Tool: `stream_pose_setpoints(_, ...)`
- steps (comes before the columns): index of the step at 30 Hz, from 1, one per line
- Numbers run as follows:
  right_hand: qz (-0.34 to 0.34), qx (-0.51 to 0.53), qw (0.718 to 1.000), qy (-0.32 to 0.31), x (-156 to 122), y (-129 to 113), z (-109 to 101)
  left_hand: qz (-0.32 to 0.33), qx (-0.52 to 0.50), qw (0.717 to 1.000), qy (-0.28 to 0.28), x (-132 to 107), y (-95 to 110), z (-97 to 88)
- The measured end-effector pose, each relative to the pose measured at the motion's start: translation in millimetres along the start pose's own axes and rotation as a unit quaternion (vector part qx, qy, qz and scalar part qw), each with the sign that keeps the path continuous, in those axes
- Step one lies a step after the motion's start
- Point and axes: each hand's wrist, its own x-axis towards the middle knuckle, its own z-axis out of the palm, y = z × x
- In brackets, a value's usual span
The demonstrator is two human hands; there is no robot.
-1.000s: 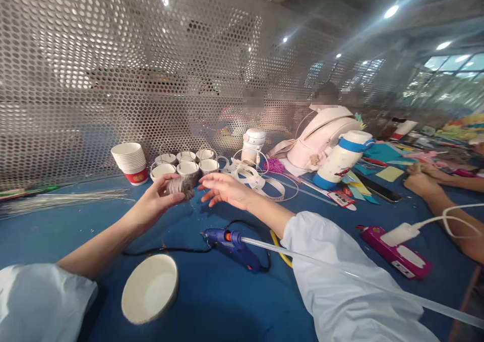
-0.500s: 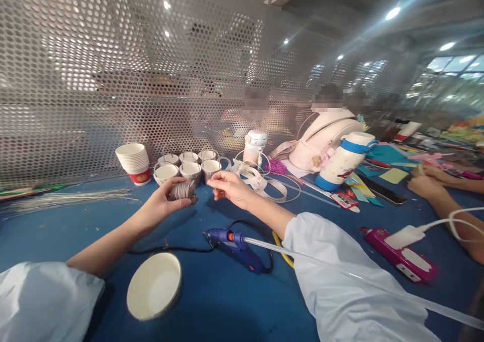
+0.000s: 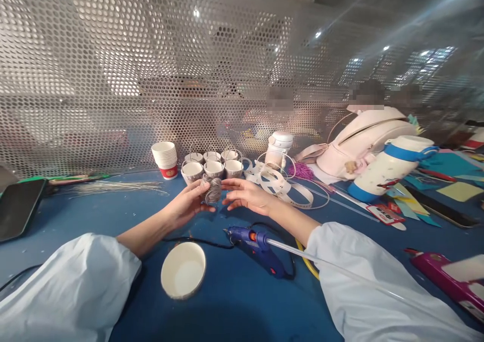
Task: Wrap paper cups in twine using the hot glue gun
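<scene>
A small bundle of grey-brown twine (image 3: 213,189) is between the thumb and fingers of my left hand (image 3: 192,201). My right hand (image 3: 247,196) is just right of the bundle, its fingers loosely apart and the upper fingertips close to the twine; whether they touch it, I cannot tell. Behind my hands stand several small wrapped cups (image 3: 214,168) with wire handles. A white paper cup (image 3: 183,270) lies in front of my left forearm, its mouth turned towards me. A blue glue gun (image 3: 259,247) with a long clear glue stick rests below my right hand.
A stack of paper cups (image 3: 165,156) and thin wires (image 3: 117,187) are at the back left, with a phone (image 3: 21,208) farther left. White ribbon (image 3: 282,183) lies loosely coiled right of the small cups. A bottle (image 3: 391,168), pink backpack (image 3: 363,140) and purple power strip (image 3: 446,276) are on the right.
The view has swung left, so things appear farther right and the phone shows. My right hand has come closer to the twine bundle, and its fingers have spread from a pinch.
</scene>
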Motion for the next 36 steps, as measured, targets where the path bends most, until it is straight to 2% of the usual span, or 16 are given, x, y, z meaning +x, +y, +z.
stream_pose_setpoints(2, 0.014, 0.030, 0.998, -0.063, -3.0, 0.5, 5.0, -0.005, -0.031, 0.999, -0.012, -0.1, -2.1, -0.1)
stream_pose_setpoints(4, 0.020, 0.057, 0.993, -0.099, -4.4, 0.8, 8.5, 0.000, -0.059, 0.998, -0.015, -0.4, -3.3, 1.4)
stream_pose_setpoints(10, 0.059, 0.102, 0.989, -0.092, -1.1, 3.3, 7.2, 0.090, -0.046, 0.994, 0.030, -0.3, -4.9, 8.6)
stream_pose_setpoints(15, 0.023, -0.016, 1.000, -0.012, 3.5, 14.1, 6.7, 0.123, 0.058, 0.986, 0.096, 1.7, -10.7, 10.7)
stream_pose_setpoints(20, 0.001, -0.062, 0.997, 0.040, 10.9, 23.3, 6.5, 0.143, 0.119, 0.980, 0.077, 2.4, -15.1, 13.9)
stream_pose_setpoints(24, 0.002, -0.053, 0.996, 0.069, 12.8, 14.2, -1.8, 0.098, 0.122, 0.984, 0.079, 3.8, -12.6, 8.8)
stream_pose_setpoints(28, 0.000, 0.002, 0.995, 0.098, 11.4, -0.7, -12.0, 0.034, 0.063, 0.992, 0.100, 8.2, -10.3, -5.2)
stream_pose_setpoints(32, 0.003, 0.053, 0.992, 0.117, 12.0, -9.0, -18.5, -0.021, 0.026, 0.996, 0.084, 11.3, -9.1, -16.7)
stream_pose_setpoints(36, 0.000, 0.085, 0.985, 0.148, 13.4, -14.7, -25.1, -0.046, 0.038, 0.993, 0.098, 9.5, -4.1, -20.8)
